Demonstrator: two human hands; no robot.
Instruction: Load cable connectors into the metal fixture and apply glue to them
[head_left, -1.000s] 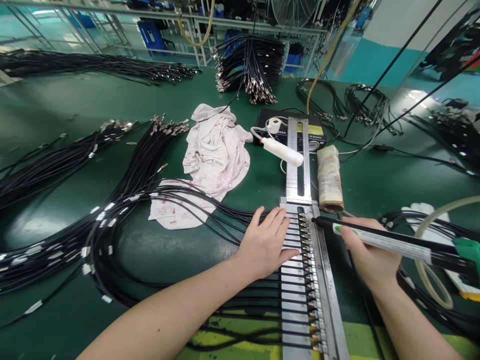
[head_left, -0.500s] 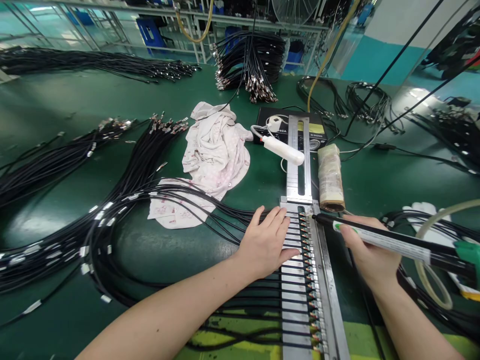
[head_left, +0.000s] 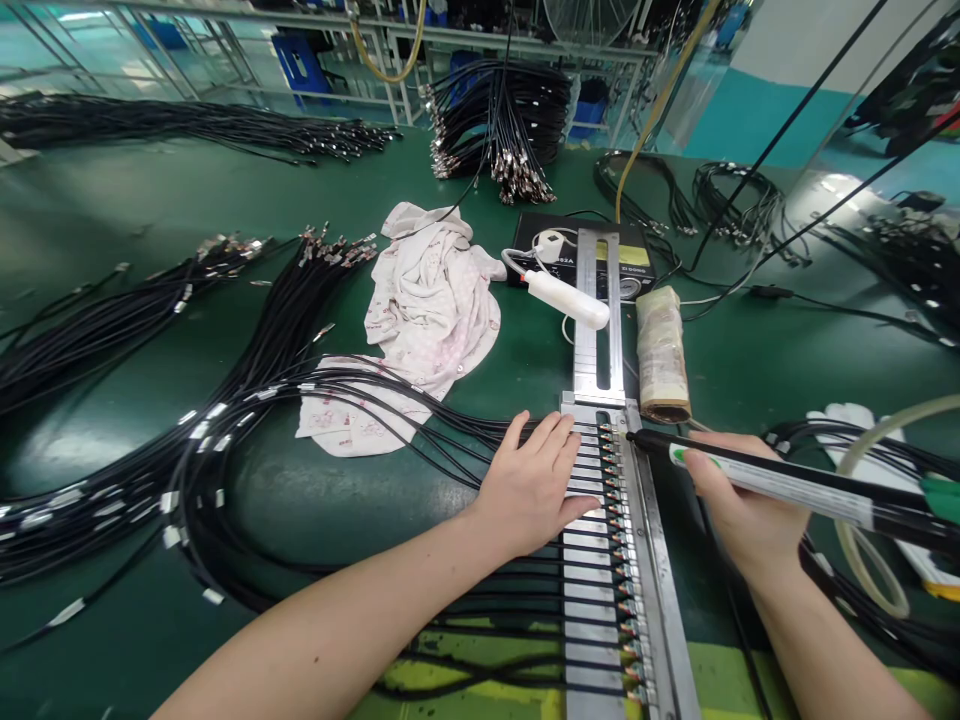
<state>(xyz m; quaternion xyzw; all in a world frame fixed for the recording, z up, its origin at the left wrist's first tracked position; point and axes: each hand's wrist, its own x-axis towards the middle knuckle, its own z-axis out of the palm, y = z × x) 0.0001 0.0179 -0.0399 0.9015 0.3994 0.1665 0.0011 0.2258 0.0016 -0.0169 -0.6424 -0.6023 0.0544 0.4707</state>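
My left hand lies flat over black cables on a long metal fixture, its fingers stretched and its thumb apart. The cables run side by side across the fixture, and their metal connectors form a row along its right half. In my right hand is a black dispensing syringe with a white label and a green end piece. Its narrow tip points left, close to the connectors at the fixture's far end; whether it touches one I cannot tell.
A crumpled pale cloth lies beyond my left hand. Past the fixture are a black box, a white handheld piece on a cord and a wrapped roll. Cable bundles cover the left side; a clear hose curves at right.
My right hand and the syringe have shifted slightly to the right, the tip moving a little away from the connectors. My left hand stays in place.
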